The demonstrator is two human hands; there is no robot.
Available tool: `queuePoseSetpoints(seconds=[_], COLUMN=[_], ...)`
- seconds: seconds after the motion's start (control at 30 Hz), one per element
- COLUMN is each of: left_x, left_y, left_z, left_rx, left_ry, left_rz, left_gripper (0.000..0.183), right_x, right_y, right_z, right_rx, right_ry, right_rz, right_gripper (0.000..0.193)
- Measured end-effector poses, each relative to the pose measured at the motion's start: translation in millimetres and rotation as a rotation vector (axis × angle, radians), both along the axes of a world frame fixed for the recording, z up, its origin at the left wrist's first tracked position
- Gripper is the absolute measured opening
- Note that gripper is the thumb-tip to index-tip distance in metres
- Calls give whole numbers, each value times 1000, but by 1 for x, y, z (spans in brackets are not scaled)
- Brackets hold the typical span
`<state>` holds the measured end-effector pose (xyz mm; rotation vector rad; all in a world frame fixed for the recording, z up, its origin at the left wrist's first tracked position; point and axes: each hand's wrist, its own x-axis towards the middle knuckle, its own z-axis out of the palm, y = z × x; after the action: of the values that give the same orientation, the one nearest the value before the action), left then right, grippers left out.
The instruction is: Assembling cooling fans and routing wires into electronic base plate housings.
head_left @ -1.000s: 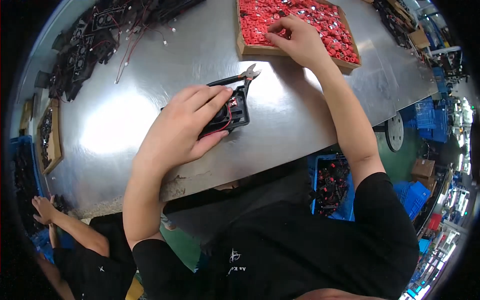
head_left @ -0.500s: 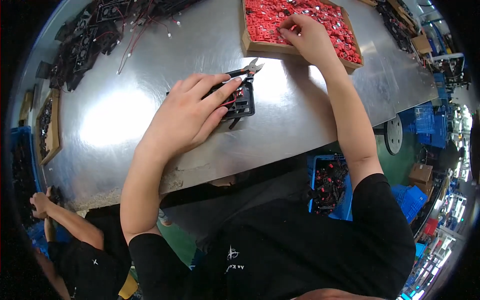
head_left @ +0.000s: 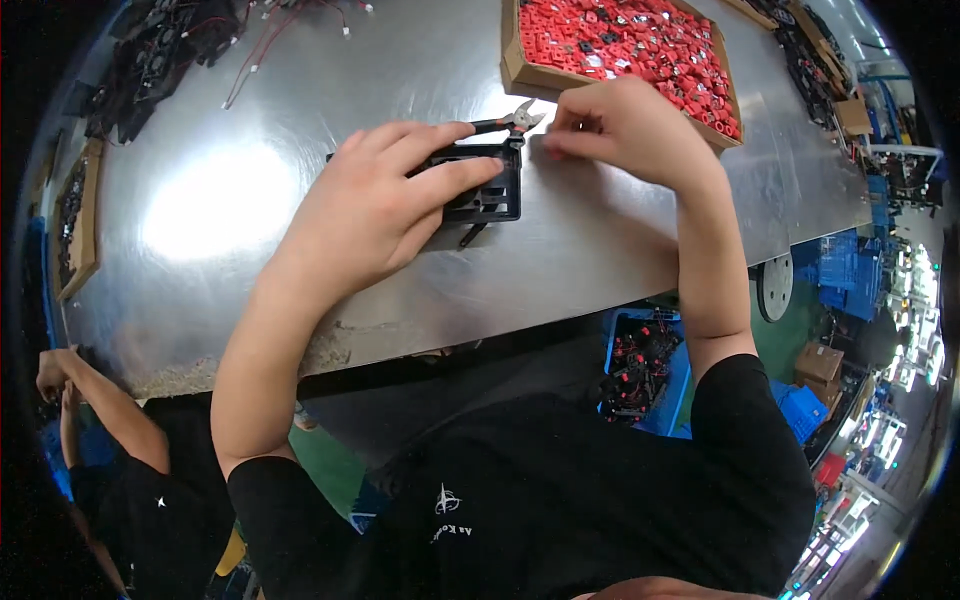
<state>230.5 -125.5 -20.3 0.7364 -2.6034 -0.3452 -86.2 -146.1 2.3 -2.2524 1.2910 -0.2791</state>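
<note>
1. The frame [head_left: 488,204], black and open-barred, is being gripped on the table [head_left: 600,235] by the left hand [head_left: 385,195]; its left part is being covered by the palm and its top crossed by the fingers.
2. From the right hand [head_left: 640,130], the frame is being seen to the left and slightly nearer the body. Its right edge is being faced by the right fingertips, near but apart, with bare table being shown between.
3. The long axis, as far as can be judged, is being pointed roughly left to right; the left end is being hidden, while the right edge is being left uncovered.
4. The right fingers are being curled toward the thumb. A reddish spot is being shown at the tips, but it is being blurred; whether anything is being pinched cannot be told.
5. The pliers [head_left: 521,119] are being seen at the frame's far right corner, their jaws being aimed rightward, just beside the right fingertips.
6. The box [head_left: 560,83] of red parts [head_left: 610,40] is being seen beyond the right hand, which is being placed nearer to it.
</note>
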Motion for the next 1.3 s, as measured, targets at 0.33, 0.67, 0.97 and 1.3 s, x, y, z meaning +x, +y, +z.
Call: queuePoseSetpoints(seconds=[0.33,0.67,0.97,1.3], left_x=[-5,-1,1,1], left_y=[1,-3,0,0], left_z=[-5,-10,-5,-9], left_rx=[30,79,105,40], left_ry=[111,150,114,145], left_rz=[62,31,14,6], left_gripper=[43,28,48,44], right_x=[-11,-5,2,-8], right_y=[-3,-5,-1,0], right_z=[-4,8,-5,5], right_rx=[-131,-121,-95,-148], right_ry=[8,-40,64,13], right_rz=[228,239,368,236], right_gripper=[18,18,22,23])
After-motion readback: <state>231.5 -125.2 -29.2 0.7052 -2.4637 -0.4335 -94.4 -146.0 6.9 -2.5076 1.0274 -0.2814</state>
